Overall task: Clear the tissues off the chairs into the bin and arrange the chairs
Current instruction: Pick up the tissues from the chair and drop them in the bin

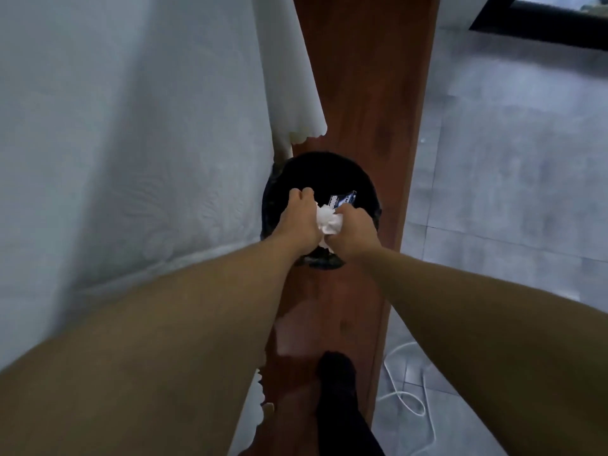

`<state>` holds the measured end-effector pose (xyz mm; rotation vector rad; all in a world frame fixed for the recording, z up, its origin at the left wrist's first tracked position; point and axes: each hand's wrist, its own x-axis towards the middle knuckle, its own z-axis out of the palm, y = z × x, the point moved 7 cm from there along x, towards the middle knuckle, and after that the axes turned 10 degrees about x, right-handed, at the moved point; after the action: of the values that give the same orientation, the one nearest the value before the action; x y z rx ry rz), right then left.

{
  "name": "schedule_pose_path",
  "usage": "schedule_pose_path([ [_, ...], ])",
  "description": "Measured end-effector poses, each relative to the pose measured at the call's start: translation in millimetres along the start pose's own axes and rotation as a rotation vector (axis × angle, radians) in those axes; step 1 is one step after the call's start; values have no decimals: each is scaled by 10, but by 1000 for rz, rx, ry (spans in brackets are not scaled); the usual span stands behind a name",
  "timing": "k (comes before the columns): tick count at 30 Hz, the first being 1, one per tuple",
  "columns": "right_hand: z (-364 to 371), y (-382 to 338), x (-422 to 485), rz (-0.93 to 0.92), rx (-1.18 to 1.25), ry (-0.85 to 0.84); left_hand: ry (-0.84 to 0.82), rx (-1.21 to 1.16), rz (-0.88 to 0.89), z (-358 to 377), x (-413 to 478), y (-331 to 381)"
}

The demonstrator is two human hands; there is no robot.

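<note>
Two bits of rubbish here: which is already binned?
The blue-and-white wrapper, lying in the black bin; the crumpled tissue is gripped between left hand and right hand.

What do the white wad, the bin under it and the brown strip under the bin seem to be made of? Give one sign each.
The wad: soft tissue paper, matt; it shows crumpled creases. The bin: probably plastic, dull black; smooth round rim, though blur leaves it open. The brown strip: wood or wood-look laminate, glossy; reddish grain and a pale reflection.

Bare arms stretched forward, left hand [301, 222] and right hand [355, 230] close together, both gripping tissue wad [327, 222]
</note>
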<state>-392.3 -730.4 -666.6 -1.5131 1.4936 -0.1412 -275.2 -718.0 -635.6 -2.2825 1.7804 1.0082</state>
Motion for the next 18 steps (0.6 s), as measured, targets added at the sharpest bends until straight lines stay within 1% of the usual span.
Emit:
schedule_pose_path([
  [4,121,179,345,46,38,-6,21,-46,-12,194,301,-100],
  [6,137,216,427,51,52,1,35,-29,-1,233,368,-118],
  [8,133,208,445,39,40,-17,33,-4,12,269,395,-129],
  [12,92,152,452,4,5,-54,8,-45,66,269,419,-82],
  [18,95,68,457,29,-26,-96,-38,92,67,178,437,-13],
])
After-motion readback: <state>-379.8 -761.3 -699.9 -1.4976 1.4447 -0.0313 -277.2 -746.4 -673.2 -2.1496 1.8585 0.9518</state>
